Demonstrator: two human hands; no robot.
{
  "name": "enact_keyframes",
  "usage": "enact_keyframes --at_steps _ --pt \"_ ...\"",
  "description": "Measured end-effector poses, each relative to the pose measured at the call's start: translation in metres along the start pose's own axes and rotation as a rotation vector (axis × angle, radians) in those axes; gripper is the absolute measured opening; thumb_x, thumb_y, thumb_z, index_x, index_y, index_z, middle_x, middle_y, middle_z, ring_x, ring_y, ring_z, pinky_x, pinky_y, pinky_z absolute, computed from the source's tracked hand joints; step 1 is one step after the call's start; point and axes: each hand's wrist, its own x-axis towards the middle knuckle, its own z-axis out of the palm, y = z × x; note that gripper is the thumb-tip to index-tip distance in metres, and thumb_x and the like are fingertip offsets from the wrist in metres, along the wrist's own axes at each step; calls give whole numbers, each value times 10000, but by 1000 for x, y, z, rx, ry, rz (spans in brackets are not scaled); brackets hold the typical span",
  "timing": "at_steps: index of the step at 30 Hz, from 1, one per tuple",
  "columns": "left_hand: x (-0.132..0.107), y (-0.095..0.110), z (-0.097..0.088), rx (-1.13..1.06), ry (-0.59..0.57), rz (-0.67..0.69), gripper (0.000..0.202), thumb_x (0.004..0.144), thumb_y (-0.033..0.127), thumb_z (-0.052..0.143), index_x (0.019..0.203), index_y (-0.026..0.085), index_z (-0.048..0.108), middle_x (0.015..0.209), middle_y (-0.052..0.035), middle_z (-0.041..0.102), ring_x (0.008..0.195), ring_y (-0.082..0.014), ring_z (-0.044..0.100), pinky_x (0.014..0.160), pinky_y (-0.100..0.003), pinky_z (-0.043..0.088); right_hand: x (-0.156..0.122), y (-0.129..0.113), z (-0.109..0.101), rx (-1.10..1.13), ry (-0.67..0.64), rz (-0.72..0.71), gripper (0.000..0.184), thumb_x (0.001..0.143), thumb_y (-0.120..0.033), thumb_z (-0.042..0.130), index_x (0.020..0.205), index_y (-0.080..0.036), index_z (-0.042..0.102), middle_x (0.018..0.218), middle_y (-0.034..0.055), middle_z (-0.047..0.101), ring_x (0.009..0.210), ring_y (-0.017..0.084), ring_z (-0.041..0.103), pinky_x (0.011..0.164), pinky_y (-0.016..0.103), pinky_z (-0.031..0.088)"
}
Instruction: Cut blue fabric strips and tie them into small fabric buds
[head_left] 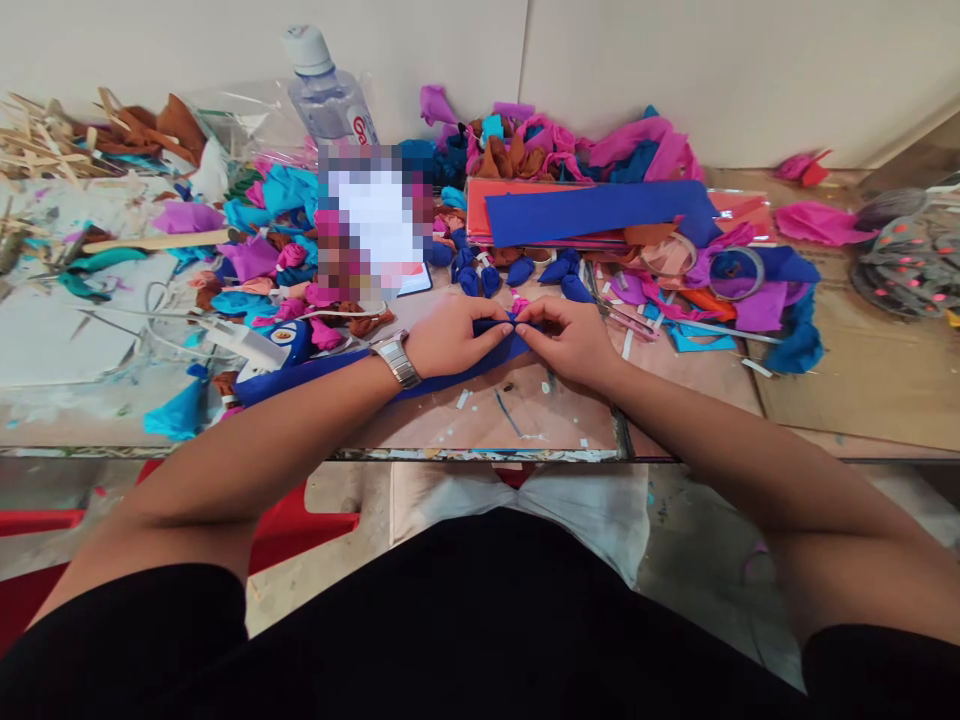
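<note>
A long strip of dark blue crepe-like material (442, 383) runs along the front of the table, under my wrists. My left hand (454, 338), with a metal watch on the wrist, pinches the strip near its right end between thumb and fingers. Thumb to thumb with it, my right hand (570, 338) pinches the same end from the other side. The material is folded where the fingertips meet; the exact fold is hidden by the fingers. Just beyond my hands lie several small dark blue gathered pieces (476, 275), some tied with a light band.
A water bottle (330, 100) and a phone with a blurred screen (382, 225) stand behind my left hand. Flat blue sheet (600, 212), tape rolls (736, 273), a white charger (247, 345), pliers with green handles (97, 270) and colourful scraps cover the table.
</note>
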Motion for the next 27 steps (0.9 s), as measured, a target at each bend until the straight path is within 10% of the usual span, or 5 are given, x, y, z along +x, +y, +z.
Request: enact_keyframes --at_steps 27 --pt "4 -6 -4 -181 17 -35 337 945 428 615 843 173 808 733 -4 716 680 -149 574 688 -311 422 -1 -1 -1 -58 19 -216 291 937 -236 719 1213 -230 810 1142 61 853 885 218 777 805 353 605"
